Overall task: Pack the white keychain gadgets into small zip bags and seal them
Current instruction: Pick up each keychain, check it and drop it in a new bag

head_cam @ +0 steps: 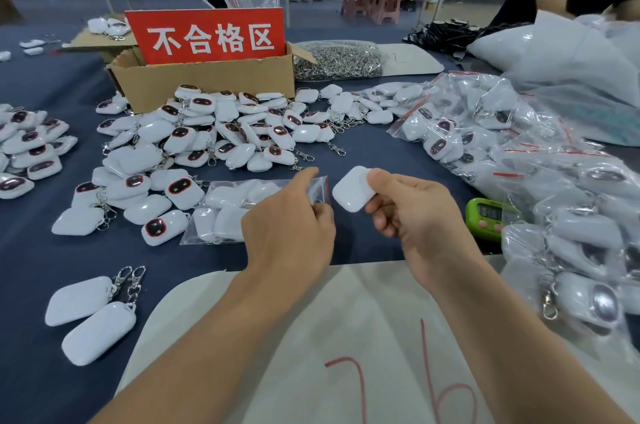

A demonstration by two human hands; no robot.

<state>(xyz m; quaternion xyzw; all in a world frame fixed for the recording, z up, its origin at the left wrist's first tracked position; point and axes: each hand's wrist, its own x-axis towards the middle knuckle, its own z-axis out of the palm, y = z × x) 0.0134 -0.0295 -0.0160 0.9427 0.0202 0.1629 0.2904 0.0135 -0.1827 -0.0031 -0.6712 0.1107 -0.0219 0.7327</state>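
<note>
My right hand pinches a white keychain gadget between thumb and fingers, just above the blue table. My left hand grips the red-striped edge of a small clear zip bag that lies on top of a stack of empty zip bags. The gadget sits right beside the bag's mouth, outside it. A heap of loose white gadgets with dark oval screens and metal clasps lies beyond my hands. Bagged gadgets pile up at the right.
A cardboard box with a red sign stands behind the heap. A bag of metal clasps lies to its right. A green timer sits right of my hand. Two gadgets lie near left. White cloth covers my lap.
</note>
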